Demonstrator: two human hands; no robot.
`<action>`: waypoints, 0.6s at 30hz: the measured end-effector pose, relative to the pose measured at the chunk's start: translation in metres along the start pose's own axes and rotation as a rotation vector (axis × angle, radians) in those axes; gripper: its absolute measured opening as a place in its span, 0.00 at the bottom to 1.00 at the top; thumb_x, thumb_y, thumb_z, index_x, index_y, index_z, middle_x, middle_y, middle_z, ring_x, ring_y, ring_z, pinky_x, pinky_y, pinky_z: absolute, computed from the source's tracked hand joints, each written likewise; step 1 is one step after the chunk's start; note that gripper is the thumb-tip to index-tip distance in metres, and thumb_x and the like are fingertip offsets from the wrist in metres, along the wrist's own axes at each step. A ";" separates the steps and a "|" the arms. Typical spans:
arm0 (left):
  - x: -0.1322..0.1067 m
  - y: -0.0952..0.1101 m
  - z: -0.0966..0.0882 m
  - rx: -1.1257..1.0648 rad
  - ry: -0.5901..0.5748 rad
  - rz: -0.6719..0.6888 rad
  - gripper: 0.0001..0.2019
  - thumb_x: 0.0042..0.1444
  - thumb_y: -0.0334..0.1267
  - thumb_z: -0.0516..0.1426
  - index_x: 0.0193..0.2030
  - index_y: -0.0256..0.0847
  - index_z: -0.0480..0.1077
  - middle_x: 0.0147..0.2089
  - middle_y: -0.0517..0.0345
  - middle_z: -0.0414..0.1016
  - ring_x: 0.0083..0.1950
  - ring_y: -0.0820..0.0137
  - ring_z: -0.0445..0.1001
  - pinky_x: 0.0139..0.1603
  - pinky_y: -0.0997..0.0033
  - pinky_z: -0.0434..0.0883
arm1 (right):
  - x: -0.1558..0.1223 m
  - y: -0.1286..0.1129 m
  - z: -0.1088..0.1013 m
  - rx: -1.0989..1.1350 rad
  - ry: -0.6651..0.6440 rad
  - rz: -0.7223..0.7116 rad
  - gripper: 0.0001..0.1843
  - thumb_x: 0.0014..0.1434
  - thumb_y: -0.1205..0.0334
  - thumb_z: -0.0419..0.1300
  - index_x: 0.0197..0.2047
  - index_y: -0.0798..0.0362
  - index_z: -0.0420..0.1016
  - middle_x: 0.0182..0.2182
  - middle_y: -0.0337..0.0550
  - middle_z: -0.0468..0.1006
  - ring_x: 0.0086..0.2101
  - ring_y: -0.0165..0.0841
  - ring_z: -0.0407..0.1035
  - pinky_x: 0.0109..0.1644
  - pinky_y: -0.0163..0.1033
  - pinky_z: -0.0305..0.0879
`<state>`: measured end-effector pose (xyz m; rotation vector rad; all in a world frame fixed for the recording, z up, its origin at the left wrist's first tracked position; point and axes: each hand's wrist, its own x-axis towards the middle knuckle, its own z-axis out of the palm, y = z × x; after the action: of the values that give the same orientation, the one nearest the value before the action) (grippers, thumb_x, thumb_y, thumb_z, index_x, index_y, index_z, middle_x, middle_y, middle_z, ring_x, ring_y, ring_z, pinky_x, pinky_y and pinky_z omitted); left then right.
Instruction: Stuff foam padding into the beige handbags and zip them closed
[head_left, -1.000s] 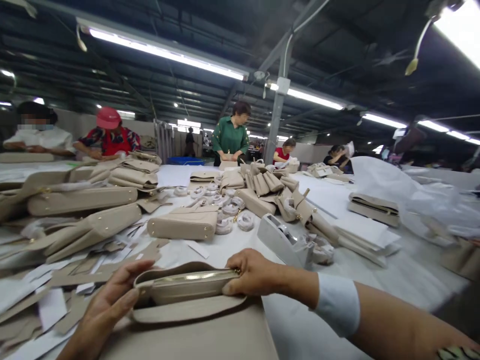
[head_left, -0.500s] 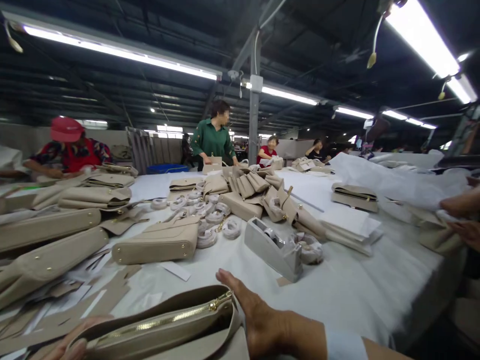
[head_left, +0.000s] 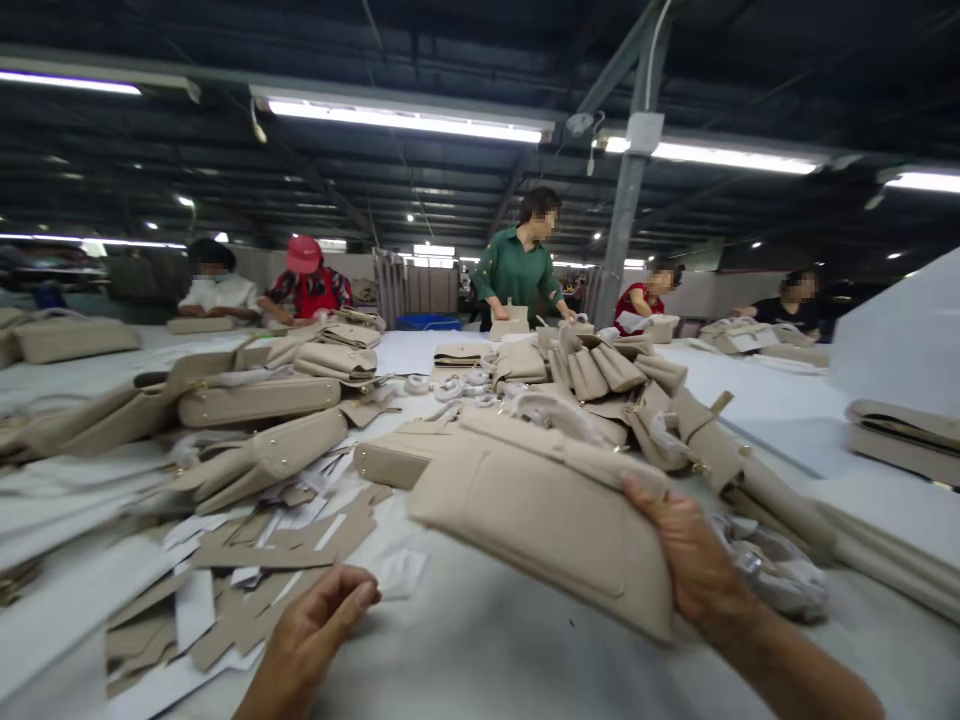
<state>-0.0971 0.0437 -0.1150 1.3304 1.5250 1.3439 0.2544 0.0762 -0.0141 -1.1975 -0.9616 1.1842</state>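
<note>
My right hand (head_left: 694, 555) grips a beige handbag (head_left: 536, 520) by its right end, thumb on the near face. The bag is tilted above the table, its flat panel with a stitched pocket outline towards me. To the left, my left hand (head_left: 319, 625) hovers low over the table, apart from the bag. Its fingers are curled in with the thumb against them, and nothing shows in them. A small crumpled clear wrapper (head_left: 403, 572) lies just beyond those fingertips. Behind the held bag, another beige bag (head_left: 390, 455) is partly hidden.
Beige and white scraps (head_left: 277, 550) litter the table on the left. Stacked beige bags (head_left: 259, 400) lie beyond them. A heap of bags (head_left: 600, 370) and wrapped straps (head_left: 465, 382) fills the middle. Several co-workers, one in a green shirt (head_left: 517, 270), are across the table.
The open bag with the gold zipper no longer shows at the front; a bag is now raised in my right hand, flat panel facing me. My left hand is off the bag. The view has swung left.
</note>
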 end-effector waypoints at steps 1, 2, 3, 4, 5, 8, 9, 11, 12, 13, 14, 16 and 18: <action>0.000 0.000 0.003 0.005 0.002 0.017 0.22 0.45 0.61 0.57 0.27 0.42 0.72 0.29 0.57 0.74 0.36 0.62 0.72 0.36 0.69 0.70 | 0.015 -0.021 -0.012 -0.077 0.091 -0.077 0.25 0.52 0.48 0.62 0.49 0.53 0.70 0.32 0.48 0.79 0.30 0.43 0.74 0.34 0.46 0.70; 0.000 0.000 0.005 0.012 -0.001 0.023 0.22 0.46 0.61 0.57 0.26 0.41 0.71 0.27 0.57 0.72 0.34 0.64 0.70 0.35 0.70 0.68 | 0.031 -0.045 -0.026 -0.194 0.219 -0.193 0.23 0.54 0.48 0.60 0.50 0.52 0.70 0.35 0.50 0.79 0.32 0.43 0.74 0.34 0.46 0.70; 0.001 -0.001 0.007 0.015 -0.008 0.023 0.22 0.46 0.60 0.57 0.25 0.40 0.71 0.26 0.58 0.71 0.32 0.65 0.69 0.34 0.71 0.67 | 0.050 -0.070 -0.041 -0.362 0.348 -0.327 0.23 0.57 0.48 0.59 0.51 0.52 0.70 0.40 0.52 0.79 0.35 0.43 0.73 0.35 0.45 0.68; 0.001 -0.004 0.009 0.016 -0.021 0.014 0.22 0.47 0.60 0.57 0.24 0.40 0.70 0.25 0.58 0.70 0.31 0.67 0.68 0.33 0.71 0.65 | 0.069 -0.096 -0.056 -0.585 0.516 -0.480 0.24 0.58 0.47 0.57 0.52 0.54 0.71 0.42 0.55 0.78 0.38 0.43 0.72 0.35 0.45 0.65; 0.001 -0.006 0.010 0.016 -0.037 0.003 0.22 0.46 0.60 0.57 0.24 0.39 0.70 0.24 0.59 0.69 0.30 0.67 0.67 0.33 0.72 0.64 | 0.090 -0.121 -0.072 -0.668 0.595 -0.510 0.27 0.56 0.47 0.59 0.51 0.58 0.72 0.44 0.61 0.76 0.43 0.47 0.70 0.38 0.47 0.62; 0.003 -0.012 0.011 0.013 -0.068 -0.021 0.22 0.46 0.59 0.58 0.24 0.39 0.68 0.23 0.60 0.67 0.28 0.69 0.65 0.32 0.72 0.62 | 0.153 -0.179 -0.111 -1.103 0.746 -0.613 0.30 0.62 0.48 0.52 0.52 0.69 0.71 0.46 0.74 0.72 0.47 0.48 0.66 0.38 0.49 0.54; 0.004 -0.013 0.011 0.020 -0.085 -0.026 0.22 0.46 0.59 0.58 0.23 0.39 0.68 0.23 0.60 0.67 0.29 0.69 0.64 0.32 0.73 0.62 | 0.171 -0.189 -0.117 -1.281 0.721 -0.659 0.30 0.64 0.50 0.49 0.52 0.72 0.69 0.46 0.77 0.70 0.48 0.47 0.65 0.38 0.49 0.53; 0.005 -0.014 0.009 0.044 -0.126 -0.036 0.22 0.47 0.58 0.58 0.24 0.39 0.68 0.23 0.60 0.66 0.29 0.69 0.64 0.32 0.73 0.62 | 0.200 -0.191 -0.115 -1.539 0.650 -0.663 0.27 0.65 0.54 0.49 0.51 0.74 0.68 0.45 0.79 0.69 0.48 0.46 0.63 0.39 0.48 0.51; 0.005 -0.014 0.007 0.057 -0.155 -0.041 0.21 0.48 0.58 0.57 0.24 0.39 0.68 0.23 0.60 0.66 0.29 0.69 0.63 0.32 0.73 0.62 | 0.209 -0.185 -0.105 -1.632 0.594 -0.661 0.26 0.64 0.54 0.50 0.50 0.73 0.69 0.44 0.77 0.69 0.47 0.46 0.62 0.39 0.47 0.51; 0.006 -0.013 0.006 0.068 -0.189 -0.046 0.21 0.49 0.58 0.57 0.24 0.39 0.67 0.24 0.60 0.66 0.29 0.70 0.63 0.32 0.73 0.62 | 0.215 -0.173 -0.091 -1.708 0.518 -0.665 0.24 0.63 0.55 0.52 0.48 0.71 0.70 0.44 0.74 0.70 0.46 0.46 0.62 0.39 0.46 0.51; 0.006 -0.013 0.004 0.078 -0.215 -0.050 0.21 0.50 0.57 0.57 0.25 0.39 0.67 0.24 0.61 0.65 0.28 0.70 0.63 0.32 0.73 0.61 | 0.218 -0.159 -0.073 -1.770 0.418 -0.692 0.21 0.61 0.56 0.53 0.47 0.67 0.70 0.43 0.70 0.71 0.45 0.45 0.61 0.39 0.45 0.50; 0.006 -0.012 0.002 0.088 -0.237 -0.061 0.20 0.50 0.57 0.57 0.25 0.39 0.66 0.23 0.61 0.64 0.28 0.71 0.61 0.31 0.73 0.60 | 0.214 -0.125 -0.031 -1.867 0.158 -0.815 0.13 0.59 0.62 0.55 0.45 0.60 0.72 0.41 0.62 0.73 0.43 0.42 0.61 0.41 0.44 0.49; 0.005 -0.012 0.000 0.088 -0.255 -0.073 0.20 0.50 0.56 0.57 0.26 0.39 0.66 0.24 0.62 0.63 0.28 0.72 0.60 0.31 0.74 0.60 | 0.204 -0.092 0.006 -1.904 -0.109 -0.969 0.09 0.59 0.70 0.53 0.39 0.58 0.74 0.37 0.58 0.74 0.41 0.40 0.61 0.42 0.44 0.47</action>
<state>-0.1015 0.0496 -0.1258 1.4263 1.4556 1.0284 0.2947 0.2812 0.0673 -1.5202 -2.4795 -0.8473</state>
